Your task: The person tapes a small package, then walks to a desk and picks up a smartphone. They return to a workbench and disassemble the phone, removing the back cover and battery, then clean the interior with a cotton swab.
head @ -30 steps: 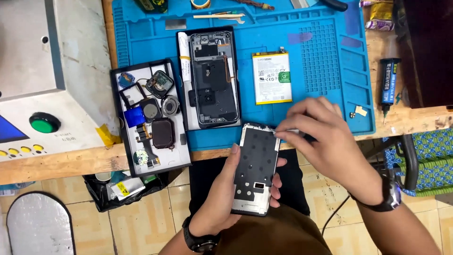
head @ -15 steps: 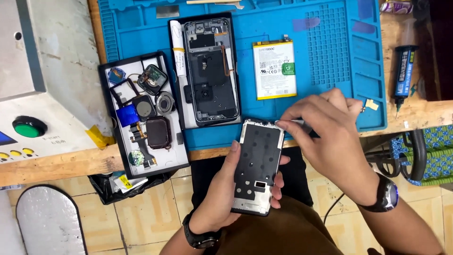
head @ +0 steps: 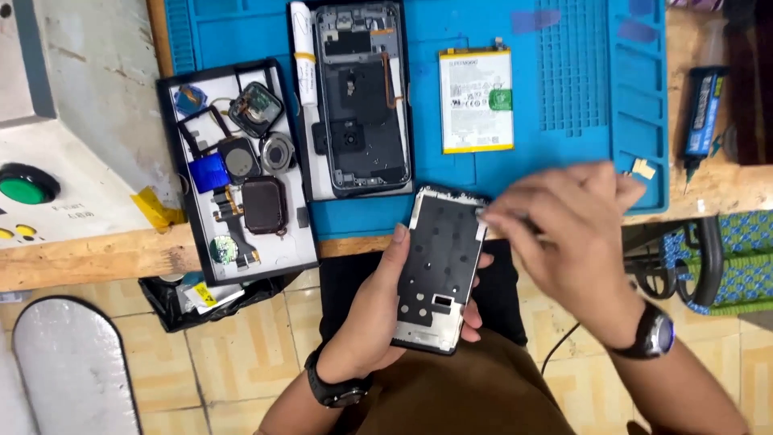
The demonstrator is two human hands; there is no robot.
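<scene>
Workbench first: wooden bench (head: 97, 258) runs across the top of the view, and most of it is covered by our big blue repair mat (head: 564, 173). Off to the left sits a pale grey machine (head: 80, 137) with a green round button (head: 24, 187). Below the bench edge we see tan floor tiles (head: 233, 354) and a rounded grey panel (head: 68, 362) at the bottom left.

On the mat's left side there's a black-rimmed parts tray (head: 302, 262) packed with small bits: camera modules, a round ring, a blue square piece, flex cables. Right next to it lies an opened phone chassis (head: 361, 97), back facing up, with a white tube-like item along its left edge. Just right of that, the white battery (head: 476, 100) with yellow edging lies flat on the mat, apart from everything else. At the far right of the bench rests a blue-and-black tool (head: 702, 101).

Now the main thing. Our left hand (head: 378, 314) grips the phone frame (head: 439, 266) from underneath, fingers wrapped round both long sides, thumb up along the left edge. The frame sits tilted, dark inner side up, its top end just over the front lip of the mat, the rest over our lap.

Our right hand (head: 568, 234) is blurred at the frame's top right corner, fingers bunched narrow and touching that corner; we can't tell if they pinch something. Both wrists wear dark watches.
</scene>
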